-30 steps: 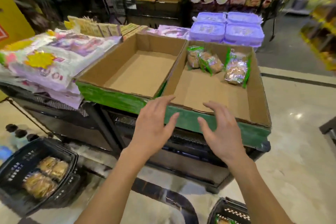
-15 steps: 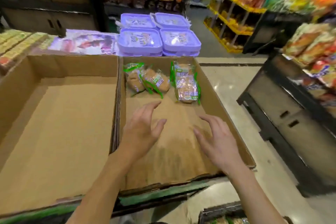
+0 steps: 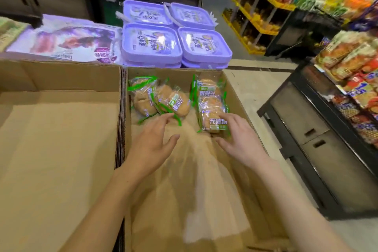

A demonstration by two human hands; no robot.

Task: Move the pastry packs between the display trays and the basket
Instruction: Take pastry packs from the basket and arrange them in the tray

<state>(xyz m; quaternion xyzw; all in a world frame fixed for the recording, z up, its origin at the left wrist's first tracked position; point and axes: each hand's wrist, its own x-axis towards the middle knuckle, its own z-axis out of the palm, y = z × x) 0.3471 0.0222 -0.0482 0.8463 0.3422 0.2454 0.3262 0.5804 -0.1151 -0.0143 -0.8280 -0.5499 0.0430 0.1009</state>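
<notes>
I saw two cardboard trays side by side. The left tray (image 3: 59, 149) had nothing in it that I could see. In the right tray (image 3: 235, 96), the pastry packs lay at the far end: two packs (image 3: 159, 100) together on the left, one partly on the other, and a stack (image 3: 211, 104) near the right wall. My left hand (image 3: 151, 145) was over the tray floor, fingers spread and relaxed, holding nothing; its fingertips were just beside the near edge of the two packs. My right hand (image 3: 239, 139) was also spread wide and held nothing; its fingers were at the near end of the stack, but I could not tell if they touched it. Behind the trays stood purple tubs (image 3: 173, 41). The basket was not in view.
</notes>
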